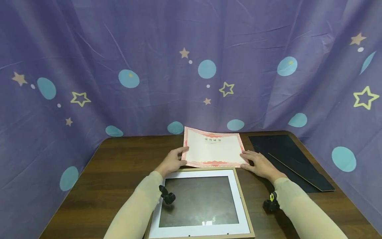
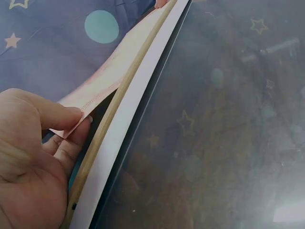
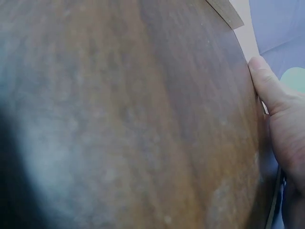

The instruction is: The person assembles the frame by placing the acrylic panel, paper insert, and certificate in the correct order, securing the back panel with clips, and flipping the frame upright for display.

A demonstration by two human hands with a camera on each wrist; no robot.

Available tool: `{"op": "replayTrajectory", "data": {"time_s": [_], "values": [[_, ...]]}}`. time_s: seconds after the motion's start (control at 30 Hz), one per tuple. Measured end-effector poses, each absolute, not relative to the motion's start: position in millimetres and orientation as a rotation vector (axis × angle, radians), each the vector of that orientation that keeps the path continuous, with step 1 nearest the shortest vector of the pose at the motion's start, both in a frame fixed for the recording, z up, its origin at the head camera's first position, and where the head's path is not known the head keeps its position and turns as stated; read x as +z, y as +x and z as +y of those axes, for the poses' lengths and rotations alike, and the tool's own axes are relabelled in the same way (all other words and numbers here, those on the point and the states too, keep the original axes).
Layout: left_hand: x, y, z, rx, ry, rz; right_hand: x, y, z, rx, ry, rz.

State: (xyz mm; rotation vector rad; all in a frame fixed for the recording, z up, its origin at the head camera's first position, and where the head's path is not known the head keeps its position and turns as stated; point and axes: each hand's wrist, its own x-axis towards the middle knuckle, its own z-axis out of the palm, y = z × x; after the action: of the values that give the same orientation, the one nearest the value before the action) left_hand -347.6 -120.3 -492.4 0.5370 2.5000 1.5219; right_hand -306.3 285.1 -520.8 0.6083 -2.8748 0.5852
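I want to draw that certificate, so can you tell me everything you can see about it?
The certificate is a wide, pale sheet that looks like paper. It has a fancy pinkish-red border and dark Chinese characters near the top, with a blank-looking middle. It faces up, gently curved, just past the far edge of the picture frame. The left hand pinches its left edge, and the right hand holds its right edge.
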Motion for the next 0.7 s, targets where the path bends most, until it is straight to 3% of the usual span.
{"op": "replayTrajectory", "data": {"time_s": [0.33,0.7], "values": [[-483.8,-343.7,-116.5,1.344,0.738,2.724,-523.8,-304.2,282.5,0.622,0.571,-2.874],[-470.1,-332.1,-107.4,1.463,0.829,2.767,-523.0,-298.4,282.5,0.617,0.47,-2.896]]}}
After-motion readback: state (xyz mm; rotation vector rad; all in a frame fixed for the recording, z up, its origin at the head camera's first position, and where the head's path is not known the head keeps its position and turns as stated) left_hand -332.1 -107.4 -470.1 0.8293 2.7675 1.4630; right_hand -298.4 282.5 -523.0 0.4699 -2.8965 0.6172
